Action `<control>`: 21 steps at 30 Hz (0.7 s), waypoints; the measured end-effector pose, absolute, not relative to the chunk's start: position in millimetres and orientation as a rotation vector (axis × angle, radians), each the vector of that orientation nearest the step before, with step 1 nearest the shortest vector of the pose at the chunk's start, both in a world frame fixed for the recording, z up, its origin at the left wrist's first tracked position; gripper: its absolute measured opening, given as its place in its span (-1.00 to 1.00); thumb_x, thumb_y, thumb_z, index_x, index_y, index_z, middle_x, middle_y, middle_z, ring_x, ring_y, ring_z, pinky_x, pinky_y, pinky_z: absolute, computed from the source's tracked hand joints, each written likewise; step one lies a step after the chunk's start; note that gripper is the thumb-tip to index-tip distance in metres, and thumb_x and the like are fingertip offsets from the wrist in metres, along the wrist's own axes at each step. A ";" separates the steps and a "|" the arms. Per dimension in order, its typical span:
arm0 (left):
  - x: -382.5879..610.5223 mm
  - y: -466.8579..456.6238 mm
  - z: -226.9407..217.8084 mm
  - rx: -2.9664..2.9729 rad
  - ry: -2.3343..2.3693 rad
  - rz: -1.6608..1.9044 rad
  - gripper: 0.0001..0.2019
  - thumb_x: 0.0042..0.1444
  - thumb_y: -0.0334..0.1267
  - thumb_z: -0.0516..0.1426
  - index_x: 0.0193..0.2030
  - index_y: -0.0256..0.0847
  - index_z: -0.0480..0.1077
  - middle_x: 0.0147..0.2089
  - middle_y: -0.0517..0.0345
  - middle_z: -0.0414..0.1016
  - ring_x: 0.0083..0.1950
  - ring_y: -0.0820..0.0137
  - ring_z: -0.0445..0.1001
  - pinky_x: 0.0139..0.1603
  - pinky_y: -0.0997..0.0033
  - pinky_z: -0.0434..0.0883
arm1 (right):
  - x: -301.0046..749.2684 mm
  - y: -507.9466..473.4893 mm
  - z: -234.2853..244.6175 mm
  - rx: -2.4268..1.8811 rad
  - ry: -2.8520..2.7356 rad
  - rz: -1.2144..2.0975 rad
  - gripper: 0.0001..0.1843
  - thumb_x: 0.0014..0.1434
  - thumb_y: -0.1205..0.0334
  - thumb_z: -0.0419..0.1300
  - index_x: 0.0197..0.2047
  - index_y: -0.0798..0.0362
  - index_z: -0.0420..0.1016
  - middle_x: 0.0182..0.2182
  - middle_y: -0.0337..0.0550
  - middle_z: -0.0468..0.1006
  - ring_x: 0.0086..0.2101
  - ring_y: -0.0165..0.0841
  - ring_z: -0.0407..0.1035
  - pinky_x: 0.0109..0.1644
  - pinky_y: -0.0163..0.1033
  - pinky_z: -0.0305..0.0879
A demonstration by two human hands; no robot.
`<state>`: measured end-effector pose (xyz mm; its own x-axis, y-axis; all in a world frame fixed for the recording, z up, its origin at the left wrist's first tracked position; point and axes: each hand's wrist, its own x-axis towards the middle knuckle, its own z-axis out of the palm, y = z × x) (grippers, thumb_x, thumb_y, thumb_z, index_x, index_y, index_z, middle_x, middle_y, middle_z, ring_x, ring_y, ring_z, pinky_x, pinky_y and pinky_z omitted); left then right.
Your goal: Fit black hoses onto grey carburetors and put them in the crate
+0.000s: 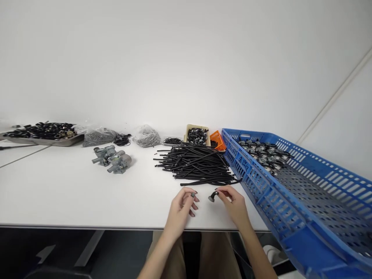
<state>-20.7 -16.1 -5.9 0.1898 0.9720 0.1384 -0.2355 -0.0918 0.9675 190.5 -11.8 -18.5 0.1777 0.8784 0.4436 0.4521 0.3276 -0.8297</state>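
Black elbow piece [213, 196] is pinched by the right hand [235, 203] above the tabletop [139, 201], left hand [179, 207] closed on a small grey piece [193, 194]; work appears part-done, blue crate [273, 211] partly filled, metal bodies [119, 164] outside.

A plain white wall [174, 58] fills the upper half of the frame, crossed at right by a diagonal seam [337, 93]. A white bench [72, 197] spans the middle, with a dark joint line [24, 157] at far left. At lower left, the dark floor [124, 252] shows pale strips [89, 248]. Light is diffuse.
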 end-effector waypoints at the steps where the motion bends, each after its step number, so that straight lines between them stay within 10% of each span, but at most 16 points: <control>1: -31.1 -14.7 -5.0 1.235 0.887 1.256 -0.62 0.10 0.10 0.21 -0.20 -0.21 0.40 -0.33 0.08 0.49 -0.41 0.41 0.43 -0.48 0.48 0.37 | 192.6 -10.1 -18.2 -1.313 -1.470 0.532 -0.80 0.14 0.04 0.27 -0.33 -0.02 0.62 -0.37 -0.10 0.62 -0.35 -0.19 0.48 -0.24 -0.13 0.41; 12: -237.0 52.7 16.5 1.421 2.298 1.263 -0.38 0.15 0.07 0.05 0.24 -0.31 0.19 0.11 -0.27 0.48 -0.05 0.03 0.53 -0.12 0.14 0.43 | 190.0 -7.2 -20.2 -1.380 -1.668 0.716 -0.55 0.11 0.08 0.16 0.03 0.10 0.56 -0.35 -0.13 0.58 -0.35 -0.28 0.43 -0.17 -0.17 0.35; 21: -258.1 76.6 33.5 1.832 2.418 0.565 -0.62 0.26 -0.06 -0.05 -0.10 -0.35 0.39 0.00 -0.34 0.56 0.04 -0.16 0.53 -0.09 0.15 0.38 | 191.4 -8.2 -22.7 -1.336 -1.686 0.695 -0.63 0.16 0.11 0.12 -0.04 0.05 0.58 -0.34 -0.12 0.59 -0.32 -0.26 0.46 -0.18 -0.17 0.37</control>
